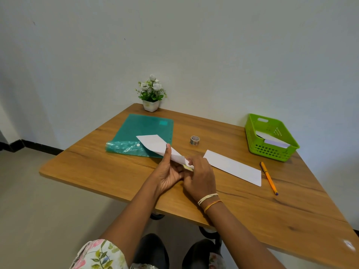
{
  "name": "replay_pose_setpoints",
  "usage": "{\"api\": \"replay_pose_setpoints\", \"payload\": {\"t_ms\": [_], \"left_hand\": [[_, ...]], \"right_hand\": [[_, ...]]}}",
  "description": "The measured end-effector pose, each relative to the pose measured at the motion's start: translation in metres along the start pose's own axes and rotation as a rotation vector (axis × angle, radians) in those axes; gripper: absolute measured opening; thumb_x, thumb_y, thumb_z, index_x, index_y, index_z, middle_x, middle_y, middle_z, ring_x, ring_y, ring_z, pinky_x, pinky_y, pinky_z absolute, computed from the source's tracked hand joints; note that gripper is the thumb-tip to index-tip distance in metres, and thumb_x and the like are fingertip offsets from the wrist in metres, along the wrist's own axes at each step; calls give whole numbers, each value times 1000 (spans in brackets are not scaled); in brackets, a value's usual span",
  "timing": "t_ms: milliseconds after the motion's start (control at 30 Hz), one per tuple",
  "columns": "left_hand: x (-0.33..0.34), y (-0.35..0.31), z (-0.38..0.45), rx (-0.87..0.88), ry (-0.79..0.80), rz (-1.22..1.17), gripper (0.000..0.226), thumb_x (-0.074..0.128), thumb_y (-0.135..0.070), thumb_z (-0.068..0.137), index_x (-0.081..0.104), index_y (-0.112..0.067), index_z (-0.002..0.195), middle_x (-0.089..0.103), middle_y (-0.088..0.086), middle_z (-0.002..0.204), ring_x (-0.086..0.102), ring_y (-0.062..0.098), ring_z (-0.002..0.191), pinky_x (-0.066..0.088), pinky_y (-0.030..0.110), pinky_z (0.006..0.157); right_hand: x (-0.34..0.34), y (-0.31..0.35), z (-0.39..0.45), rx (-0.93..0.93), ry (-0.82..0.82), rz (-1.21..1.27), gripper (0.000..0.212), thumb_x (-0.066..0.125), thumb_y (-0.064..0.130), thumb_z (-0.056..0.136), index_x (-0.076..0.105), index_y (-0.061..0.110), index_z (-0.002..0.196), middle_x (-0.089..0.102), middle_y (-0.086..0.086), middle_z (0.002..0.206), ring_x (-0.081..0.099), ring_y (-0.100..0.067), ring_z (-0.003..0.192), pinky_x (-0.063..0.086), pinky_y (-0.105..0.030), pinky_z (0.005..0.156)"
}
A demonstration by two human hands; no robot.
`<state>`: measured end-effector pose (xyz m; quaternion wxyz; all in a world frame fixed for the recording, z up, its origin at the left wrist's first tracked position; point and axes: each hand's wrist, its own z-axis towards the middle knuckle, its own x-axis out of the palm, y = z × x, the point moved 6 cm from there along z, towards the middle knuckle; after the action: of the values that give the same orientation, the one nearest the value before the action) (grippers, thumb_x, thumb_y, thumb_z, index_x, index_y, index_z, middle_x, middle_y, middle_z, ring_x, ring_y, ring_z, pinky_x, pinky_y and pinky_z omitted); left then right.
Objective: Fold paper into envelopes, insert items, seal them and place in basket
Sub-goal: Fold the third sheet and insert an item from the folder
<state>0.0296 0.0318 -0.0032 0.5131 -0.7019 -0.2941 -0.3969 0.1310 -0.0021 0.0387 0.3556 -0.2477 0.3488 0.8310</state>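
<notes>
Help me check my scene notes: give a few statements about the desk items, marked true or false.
1. Both hands, left hand and right hand, hold the folded white paper envelope. True.
2. The green plastic basket is empty. False: white paper lies inside.
3. The orange pen lies right of the flat white paper strip. True.
4. The small tape roll sits on the teal plastic folder. False: it stands on the wooden table.
</notes>
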Motion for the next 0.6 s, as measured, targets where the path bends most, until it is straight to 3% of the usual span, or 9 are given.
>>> {"api": "replay_pose_setpoints", "payload": {"t_ms": [233, 333, 400, 500, 567, 600], "left_hand": [[-6, -3, 0, -28, -44, 30, 74, 45, -69, 85, 44, -9, 127, 61, 26, 113, 61, 37, 105, 51, 57, 88], [-6, -1, -2, -41, -59, 41, 65, 44, -59, 91, 42, -8, 132, 58, 26, 126, 60, 40, 112, 49, 60, 91], [-5, 2, -3, -6, -120, 113, 53, 47, -43, 97, 40, -7, 136, 59, 26, 125, 61, 39, 112, 49, 59, 94], [-3, -2, -5, 138, -287, 351, 46, 52, -18, 98, 37, -6, 140, 59, 18, 126, 65, 30, 100, 59, 46, 78], [-3, -11, -11, 252, -470, 654, 53, 57, -17, 96, 34, -7, 142, 56, 13, 130, 65, 24, 96, 60, 33, 67], [-3, -18, -16, 333, -583, 861, 58, 60, -20, 94, 31, -9, 143, 55, 11, 131, 63, 24, 100, 59, 32, 70]], "right_hand": [[-6, -2, -9, -112, 16, -10, 24, 69, 13, 80, 70, 12, 104, 73, -6, 96, 68, -18, 85, 54, -24, 75], [-10, -6, -12, -110, -15, -70, 27, 71, 12, 81, 71, 10, 108, 73, -8, 102, 70, -20, 90, 54, -25, 78], [-14, -12, -11, -82, -36, -110, 26, 73, 9, 80, 72, 9, 106, 72, -9, 101, 69, -21, 87, 55, -25, 74], [-17, -22, -9, -12, -6, -160, 22, 73, 9, 79, 73, 9, 101, 68, -8, 92, 65, -20, 78, 55, -24, 62], [-16, -27, -9, 38, 31, -189, 22, 73, 9, 79, 73, 9, 100, 68, -8, 91, 66, -21, 77, 54, -23, 61], [-15, -29, -9, 60, 45, -195, 22, 73, 8, 79, 73, 10, 101, 69, -8, 93, 66, -21, 79, 54, -24, 63]]}}
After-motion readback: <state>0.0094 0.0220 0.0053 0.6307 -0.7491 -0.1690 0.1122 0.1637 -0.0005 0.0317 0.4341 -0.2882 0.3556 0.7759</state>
